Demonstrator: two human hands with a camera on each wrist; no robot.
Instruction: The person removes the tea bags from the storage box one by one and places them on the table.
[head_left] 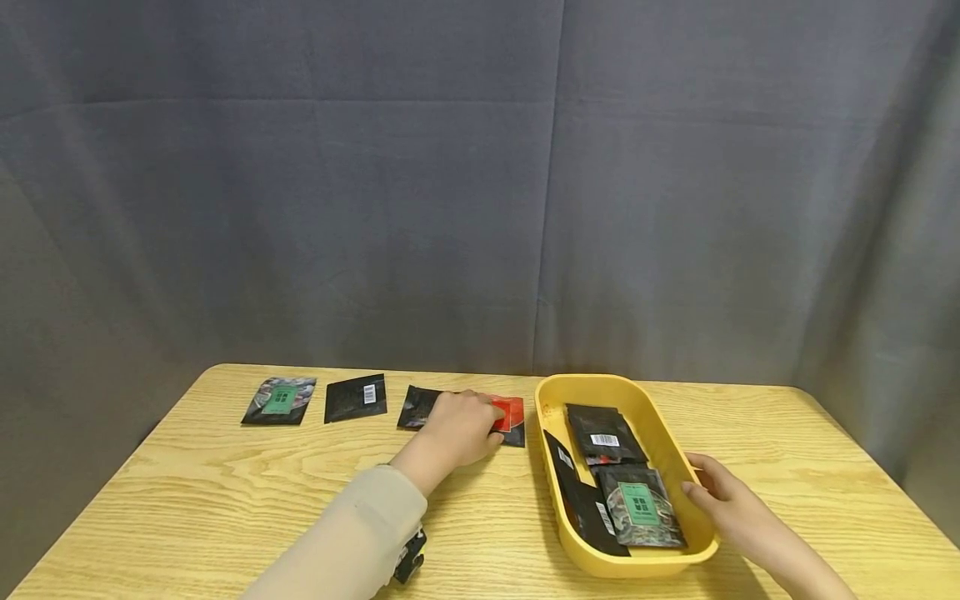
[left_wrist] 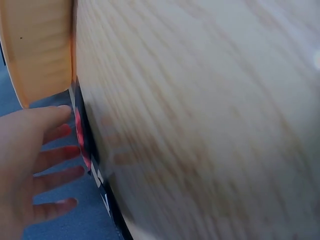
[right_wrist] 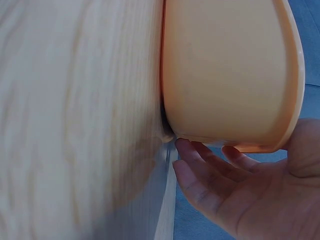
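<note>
My left hand (head_left: 461, 429) reaches over a red and black packet (head_left: 516, 417) on the table, its fingers nearly straight at the packet. In the left wrist view, the fingers (left_wrist: 57, 181) are spread beside the packet's red part (left_wrist: 80, 131). My right hand (head_left: 727, 500) holds the right side of a yellow plastic basket (head_left: 645, 567). Its thumb lies over the rim and its fingers (right_wrist: 200, 172) rest against the outer wall. Inside the basket lie a stack of black packets (head_left: 600, 425), a green-labelled packet (head_left: 641, 508) and black packets along the left wall (head_left: 588, 512).
Left of my left hand, a row of packets lies along the table's far edge: a dark one (head_left: 417, 408) partly behind the hand, a black one with a barcode (head_left: 352, 400), and one with a green label (head_left: 280, 402). A grey curtain (head_left: 420, 208) hangs behind the table.
</note>
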